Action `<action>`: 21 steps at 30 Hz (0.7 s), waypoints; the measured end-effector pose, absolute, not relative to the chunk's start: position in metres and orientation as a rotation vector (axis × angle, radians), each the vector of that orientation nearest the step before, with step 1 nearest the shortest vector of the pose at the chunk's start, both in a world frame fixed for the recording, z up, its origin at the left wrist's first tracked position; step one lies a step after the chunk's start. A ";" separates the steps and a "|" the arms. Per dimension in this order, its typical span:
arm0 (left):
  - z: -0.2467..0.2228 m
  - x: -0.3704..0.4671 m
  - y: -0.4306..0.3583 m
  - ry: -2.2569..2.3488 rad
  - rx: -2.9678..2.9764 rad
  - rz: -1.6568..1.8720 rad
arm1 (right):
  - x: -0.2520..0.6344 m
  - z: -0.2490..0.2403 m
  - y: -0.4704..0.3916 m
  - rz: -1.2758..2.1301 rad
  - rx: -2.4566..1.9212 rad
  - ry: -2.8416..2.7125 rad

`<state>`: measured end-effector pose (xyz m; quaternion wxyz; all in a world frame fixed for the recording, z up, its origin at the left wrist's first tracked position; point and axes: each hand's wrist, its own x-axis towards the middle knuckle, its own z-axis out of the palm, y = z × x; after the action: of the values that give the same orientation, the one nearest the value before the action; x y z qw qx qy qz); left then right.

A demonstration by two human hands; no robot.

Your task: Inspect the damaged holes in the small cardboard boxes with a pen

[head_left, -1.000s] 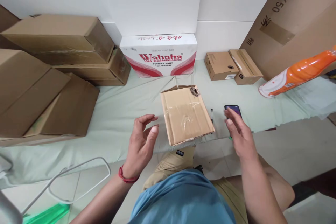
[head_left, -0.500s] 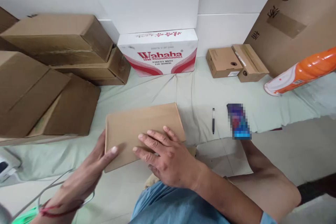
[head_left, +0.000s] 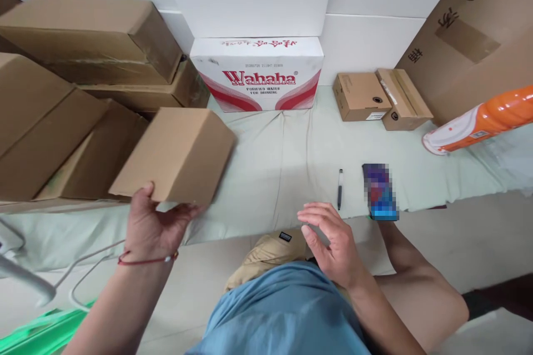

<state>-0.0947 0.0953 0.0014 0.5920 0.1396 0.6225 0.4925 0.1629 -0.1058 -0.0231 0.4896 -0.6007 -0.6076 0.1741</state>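
A plain brown cardboard box is tilted over the left part of the cloth-covered surface. My left hand grips its near edge, with the thumb on one face and the fingers underneath, partly hidden. My right hand hangs in the air above my lap, fingers stretched out, holding nothing. Closest to it lie a pen and a phone with a blurred-out screen.
Larger cardboard boxes are stacked at the left. A white and red Wahaha carton stands against the wall. Two small boxes, an orange and white bottle and a big carton are at the right. A cable hangs at lower left.
My right hand has come off the cardboard box and drawn back to the right. With my left hand alone, the box has moved left and away from me, turning and tilting.
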 end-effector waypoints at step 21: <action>-0.107 -0.057 0.055 1.215 2.536 0.895 | 0.355 -0.031 -0.063 0.068 -2.254 -1.065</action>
<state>-0.0571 0.0548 -0.1070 0.0948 0.8555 0.4099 0.3019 0.3550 -0.0630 -0.0312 0.3183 -0.8568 -0.4049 0.0259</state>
